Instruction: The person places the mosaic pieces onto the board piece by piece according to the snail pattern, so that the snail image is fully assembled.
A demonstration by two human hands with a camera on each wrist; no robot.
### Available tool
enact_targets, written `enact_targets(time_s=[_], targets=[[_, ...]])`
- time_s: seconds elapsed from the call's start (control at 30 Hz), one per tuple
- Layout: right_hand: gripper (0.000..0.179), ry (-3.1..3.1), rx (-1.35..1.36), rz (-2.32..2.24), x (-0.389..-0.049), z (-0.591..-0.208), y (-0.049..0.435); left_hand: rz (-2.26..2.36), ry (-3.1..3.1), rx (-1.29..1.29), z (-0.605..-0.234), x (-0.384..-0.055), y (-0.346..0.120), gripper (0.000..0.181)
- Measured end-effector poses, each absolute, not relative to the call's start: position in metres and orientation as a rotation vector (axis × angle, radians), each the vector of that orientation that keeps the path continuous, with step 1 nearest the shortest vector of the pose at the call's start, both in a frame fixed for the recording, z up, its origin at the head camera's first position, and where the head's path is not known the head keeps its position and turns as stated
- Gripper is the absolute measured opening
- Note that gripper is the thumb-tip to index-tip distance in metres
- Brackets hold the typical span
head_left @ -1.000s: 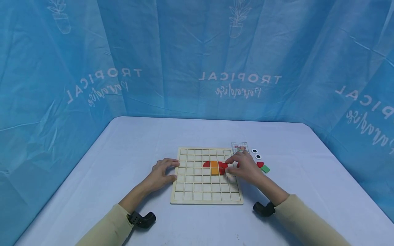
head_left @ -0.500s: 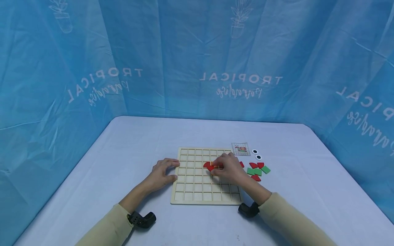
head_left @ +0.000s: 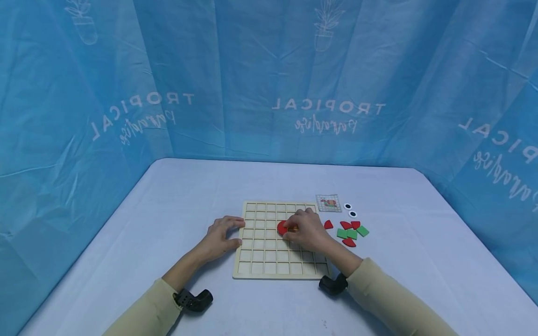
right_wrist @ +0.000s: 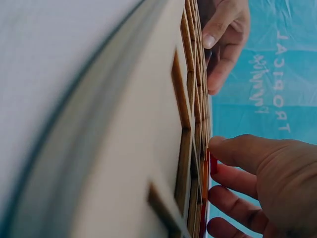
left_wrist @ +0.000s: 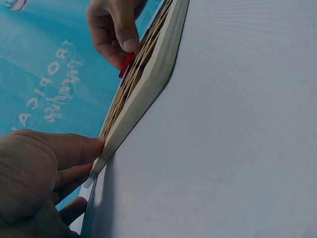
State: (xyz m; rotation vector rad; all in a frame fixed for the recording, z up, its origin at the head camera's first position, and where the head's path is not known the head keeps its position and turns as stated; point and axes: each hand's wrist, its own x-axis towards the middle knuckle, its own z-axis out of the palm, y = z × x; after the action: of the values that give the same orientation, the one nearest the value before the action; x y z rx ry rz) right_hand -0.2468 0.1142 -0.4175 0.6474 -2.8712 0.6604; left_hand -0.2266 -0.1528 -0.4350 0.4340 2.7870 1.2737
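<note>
Partly hiding the board point(head_left: 273, 276) beneath, the right hand point(head_left: 308, 228) pinches a red piece point(left_wrist: 126, 66) at its fingertips point(left_wrist: 130, 45); the spread left hand point(head_left: 222, 234) touches the board.

Left sleeve point(head_left: 140, 310) and right sleeve point(head_left: 399, 296): plain beige, long, lightly creased. Left wrist camera point(head_left: 201, 301) and right wrist camera point(head_left: 332, 285): black, smooth, bent tubular housings with rounded ends.

a hand could pass over the counter point(head_left: 201, 186) behind the grid board point(head_left: 277, 276), or in front between the black wrist cameras point(head_left: 196, 301). the left hand point(head_left: 221, 234) blocks the left edge and the right hand point(head_left: 307, 229) blocks the middle. red pieces point(head_left: 349, 242), green tiles point(head_left: 352, 234), eye discs point(head_left: 352, 214) and a picture card point(head_left: 329, 203) get in the way on the right.
</note>
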Motion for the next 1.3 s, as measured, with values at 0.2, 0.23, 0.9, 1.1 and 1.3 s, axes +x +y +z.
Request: enact_targets(time_s=[0.2,0.23,0.9,1.1,1.3], targets=[[0.025,-2.868,0.664,0.600,-0.246,-0.419,0.114,1.268,2.787,0.430,-0.434,-0.226,-0.154,0.045],[0.025,-2.871,0.664,0.594,-0.246,-0.419,0.113,1.270,2.785,0.428,-0.434,-0.226,-0.154,0.045],[0.022,-2.839,0.648,0.664,-0.244,-0.414,0.115,1.276,2.764,0.396,-0.434,-0.226,-0.151,0.046],[0.025,-2.847,0.542,0.733,-0.241,-0.403,0.123,1.274,2.766,0.418,-0.434,-0.227,-0.153,0.046],[0.027,-2.852,0.464,0.743,-0.242,-0.396,0.142,1.285,2.758,0.420,-0.433,-0.226,-0.153,0.045]])
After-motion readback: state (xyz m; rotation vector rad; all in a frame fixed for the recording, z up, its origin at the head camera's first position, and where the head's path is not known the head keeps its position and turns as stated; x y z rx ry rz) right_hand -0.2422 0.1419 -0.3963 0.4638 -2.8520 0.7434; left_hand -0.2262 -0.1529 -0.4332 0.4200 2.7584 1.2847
